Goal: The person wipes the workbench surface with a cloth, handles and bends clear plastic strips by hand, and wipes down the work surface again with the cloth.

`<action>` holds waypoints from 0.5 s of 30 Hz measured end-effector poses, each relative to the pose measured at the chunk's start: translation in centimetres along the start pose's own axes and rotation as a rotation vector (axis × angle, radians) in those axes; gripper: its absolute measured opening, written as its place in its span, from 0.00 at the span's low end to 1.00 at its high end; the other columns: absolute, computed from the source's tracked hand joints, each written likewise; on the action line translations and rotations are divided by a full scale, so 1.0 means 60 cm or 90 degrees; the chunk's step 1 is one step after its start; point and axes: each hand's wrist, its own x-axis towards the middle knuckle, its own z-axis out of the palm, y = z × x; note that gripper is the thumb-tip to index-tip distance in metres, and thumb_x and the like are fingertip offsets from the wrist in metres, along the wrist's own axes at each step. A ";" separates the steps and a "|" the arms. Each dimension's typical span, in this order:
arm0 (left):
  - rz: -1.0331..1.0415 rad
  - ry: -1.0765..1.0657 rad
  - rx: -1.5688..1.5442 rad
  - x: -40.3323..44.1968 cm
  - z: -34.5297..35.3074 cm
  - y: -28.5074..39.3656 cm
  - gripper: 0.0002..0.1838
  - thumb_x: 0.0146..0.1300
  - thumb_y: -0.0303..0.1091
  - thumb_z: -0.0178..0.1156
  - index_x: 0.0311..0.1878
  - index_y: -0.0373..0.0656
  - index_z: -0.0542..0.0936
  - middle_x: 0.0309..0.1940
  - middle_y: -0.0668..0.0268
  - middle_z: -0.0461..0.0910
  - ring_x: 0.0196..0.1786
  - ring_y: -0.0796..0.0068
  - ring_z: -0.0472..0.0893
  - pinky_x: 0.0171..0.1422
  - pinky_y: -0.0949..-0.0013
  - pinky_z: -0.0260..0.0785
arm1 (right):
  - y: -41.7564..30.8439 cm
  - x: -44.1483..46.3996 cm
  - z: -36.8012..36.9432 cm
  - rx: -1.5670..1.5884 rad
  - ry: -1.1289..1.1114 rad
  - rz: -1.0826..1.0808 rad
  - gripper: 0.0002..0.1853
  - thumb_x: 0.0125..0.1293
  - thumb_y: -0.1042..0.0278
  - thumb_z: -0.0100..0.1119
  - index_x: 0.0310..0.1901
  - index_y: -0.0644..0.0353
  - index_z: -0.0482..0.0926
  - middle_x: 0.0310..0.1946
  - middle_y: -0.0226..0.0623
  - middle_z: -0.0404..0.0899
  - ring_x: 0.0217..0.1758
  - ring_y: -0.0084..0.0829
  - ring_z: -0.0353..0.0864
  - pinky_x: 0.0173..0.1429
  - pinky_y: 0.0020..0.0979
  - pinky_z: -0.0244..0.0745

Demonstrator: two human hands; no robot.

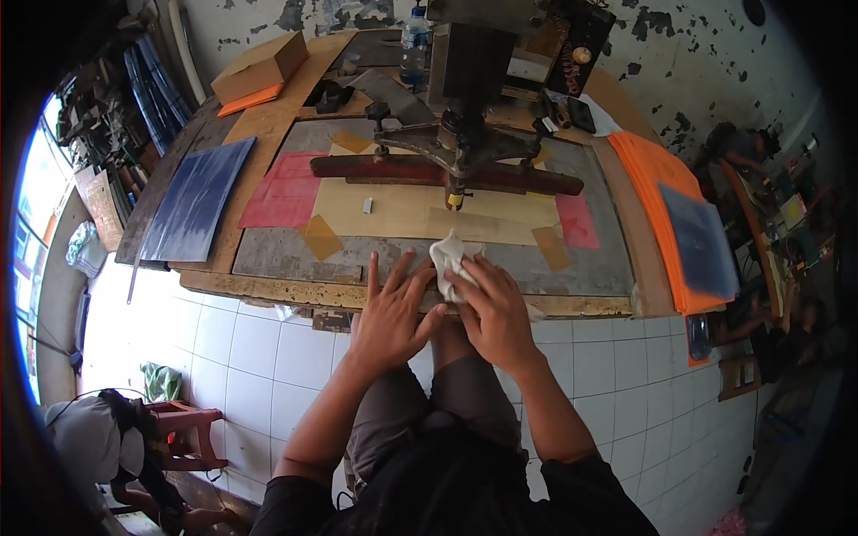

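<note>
My right hand (pixel 493 313) grips a crumpled white cloth (pixel 450 261) at the front edge of the grey work plate (pixel 366 237). Beside it, my left hand (pixel 393 313) lies with fingers spread on the plate's front edge, holding nothing. Beyond both hands, a cream sheet (pixel 393 214) is fixed to the plate with pieces of brown tape (pixel 320 238). Pink sheets (pixel 279 189) show at its two ends. A small pale piece (pixel 367 205) rests on the cream sheet. Over the sheet stands a press with a long dark red bar (pixel 375 168).
Clear blue plastic sheets (pixel 201 201) lie at the left. Orange sheets (pixel 648 196) are stacked at the right. A cardboard box (pixel 259 67), a water bottle (pixel 415 49) and a phone (pixel 581 114) are at the back. One person (pixel 103 438) is at lower left; others are at far right.
</note>
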 end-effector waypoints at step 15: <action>-0.014 0.035 -0.127 0.005 -0.007 0.002 0.42 0.84 0.53 0.47 0.90 0.38 0.53 0.82 0.60 0.73 0.89 0.49 0.61 0.94 0.35 0.28 | 0.005 -0.051 -0.015 -0.020 0.007 0.053 0.29 0.61 0.75 0.72 0.66 0.49 0.86 0.71 0.41 0.80 0.78 0.49 0.76 0.81 0.58 0.68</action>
